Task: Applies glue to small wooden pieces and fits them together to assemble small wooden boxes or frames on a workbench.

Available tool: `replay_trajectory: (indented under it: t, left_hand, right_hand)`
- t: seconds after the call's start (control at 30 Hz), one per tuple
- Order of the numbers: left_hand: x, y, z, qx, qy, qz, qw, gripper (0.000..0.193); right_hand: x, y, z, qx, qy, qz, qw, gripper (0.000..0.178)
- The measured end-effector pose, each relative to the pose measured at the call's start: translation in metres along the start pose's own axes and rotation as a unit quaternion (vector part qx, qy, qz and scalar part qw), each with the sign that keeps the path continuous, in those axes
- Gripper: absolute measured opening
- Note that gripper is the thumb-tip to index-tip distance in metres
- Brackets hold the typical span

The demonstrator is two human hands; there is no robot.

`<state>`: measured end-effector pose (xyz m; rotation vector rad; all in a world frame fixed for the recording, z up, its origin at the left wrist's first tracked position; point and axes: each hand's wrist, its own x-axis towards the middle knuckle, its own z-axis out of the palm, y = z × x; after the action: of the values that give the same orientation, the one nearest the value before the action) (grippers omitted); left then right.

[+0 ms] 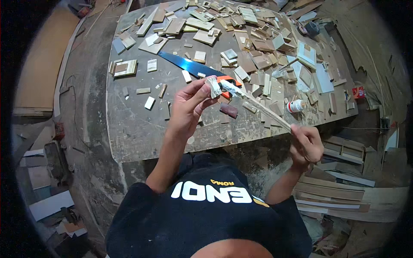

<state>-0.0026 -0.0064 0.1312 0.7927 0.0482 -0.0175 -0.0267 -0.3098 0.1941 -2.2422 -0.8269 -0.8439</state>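
Note:
My left hand pinches a small pale wood block above the near half of the workbench. In my right hand is the lower end of a long thin wooden stick. White paste coats the stick's far end, which is right at the block; whether they touch I cannot tell. Just behind the block lies a handsaw with a dark blue blade and an orange handle, its grip partly hidden. A dark red block rests below the stick. Right of the stick, a white bottle lies on its side.
The worn workbench carries a large heap of wood offcuts over its back and right. Several small blocks lie scattered at left. Boards are stacked on the floor at right, and a large panel stands at left.

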Motion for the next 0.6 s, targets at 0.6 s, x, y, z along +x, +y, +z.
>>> replay_trajectory:
  t: [0.6]
  left_hand:
    - [0.026,-0.034,0.053,-0.046,-0.001,-0.023,0.999,0.037]
  right_hand:
    - [0.013,0.079,-0.021,0.039,-0.005,-0.077,0.996,0.046]
